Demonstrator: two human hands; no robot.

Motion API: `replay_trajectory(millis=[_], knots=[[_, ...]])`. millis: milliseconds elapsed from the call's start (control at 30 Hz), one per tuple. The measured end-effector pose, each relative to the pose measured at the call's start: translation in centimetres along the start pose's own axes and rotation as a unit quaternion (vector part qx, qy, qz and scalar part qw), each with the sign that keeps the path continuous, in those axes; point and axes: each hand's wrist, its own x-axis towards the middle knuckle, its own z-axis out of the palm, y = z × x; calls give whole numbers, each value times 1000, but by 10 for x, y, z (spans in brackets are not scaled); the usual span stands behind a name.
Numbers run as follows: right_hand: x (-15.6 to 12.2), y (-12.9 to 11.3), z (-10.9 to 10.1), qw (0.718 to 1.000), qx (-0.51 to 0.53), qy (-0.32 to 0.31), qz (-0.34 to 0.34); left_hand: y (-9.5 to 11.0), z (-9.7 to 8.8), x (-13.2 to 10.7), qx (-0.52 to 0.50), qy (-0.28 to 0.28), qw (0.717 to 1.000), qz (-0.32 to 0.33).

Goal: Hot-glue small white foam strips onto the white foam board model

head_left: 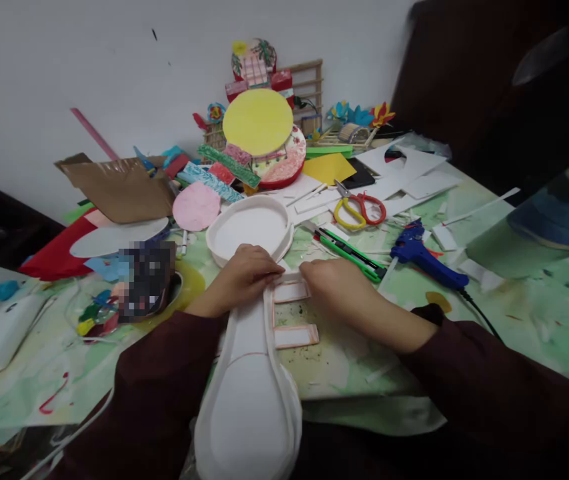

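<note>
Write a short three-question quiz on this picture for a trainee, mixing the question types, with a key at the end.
1. True or false: the glue gun lies nearer the left hand than the right hand.

2. Which tool has one yellow and one red handle?
a) cutter
b) scissors
c) glue gun

3. Fill in the blank: the left hand is at a long, rimmed piece whose colour is ____.

Key:
1. False; it lies nearer the right hand.
2. b
3. white
</note>
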Motion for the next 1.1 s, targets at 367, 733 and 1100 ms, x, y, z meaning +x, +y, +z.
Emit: replay_trajectory(millis=[367,733,1100], knots=[[-2,-1,1,1000,9,1,-6,8,-5,2,6,-26,999,-18],[-2,0,3,999,31,4,-12,8,-5,3,7,-37,999,-19],[-1,2,8,1000,-2,4,-6,11,1,2,10,-15,999,-42]])
